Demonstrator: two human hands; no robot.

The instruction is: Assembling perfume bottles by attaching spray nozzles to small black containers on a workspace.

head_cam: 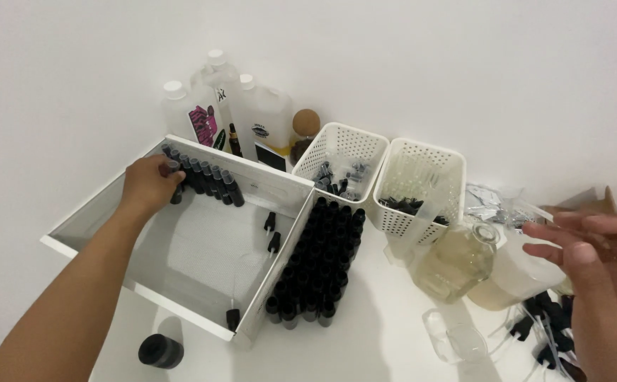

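Observation:
My left hand [149, 185] reaches into a shallow white box [202, 318] and grips a small dark bottle [175, 191] at the left end of a row of small dark bottles [206, 180] along the box's far wall. My right hand [602, 265] hovers at the right edge with fingers spread, holding nothing, above a glass flask of pale yellow liquid [457, 262]. A block of several black-capped bottles [319, 258] stands just right of the box.
Two white perforated baskets [354, 141] [429, 152] hold black caps and tubes. Clear plastic jugs [252, 117] stand in the back corner. A black cap [160, 350] lies near the front. Loose black sprayer tops [545, 329] lie at the right; a clear cup [457, 339] sits beside them.

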